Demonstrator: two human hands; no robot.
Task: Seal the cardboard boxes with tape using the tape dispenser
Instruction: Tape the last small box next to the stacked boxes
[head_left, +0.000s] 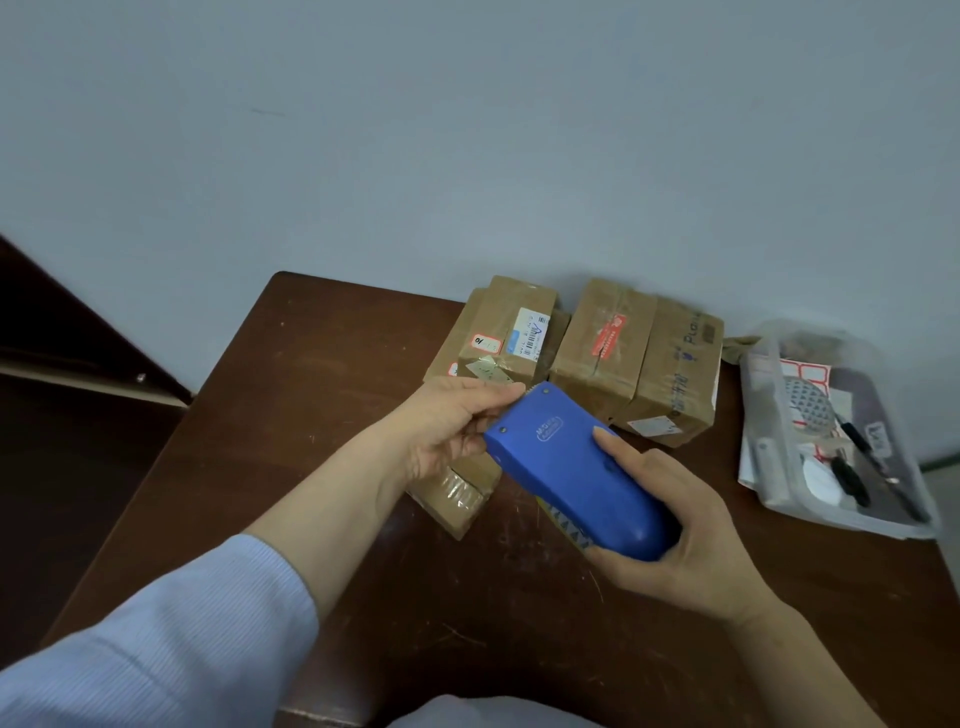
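We see a bright blue tape dispenser (576, 467) above a dark brown tabletop (311, 415) flecked with pale scratches; a yellow strip (563, 522) patterned with grey triangles shows under the blue shell. Behind stand tan cardboard boxes (670, 374), one with a red label (609, 335), another with a white-and-blue label (531, 332). Our sleeve (171, 639) is pale blue, finely ribbed. The wall (467, 130) is flat grey-blue. The clear tray (852, 524) shows black pens (849, 478) and red-bordered white stickers (808, 371).

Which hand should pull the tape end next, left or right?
Probably the left hand: its fingers sit at the toothed end of the blue tape dispenser; the right hand grips its body.
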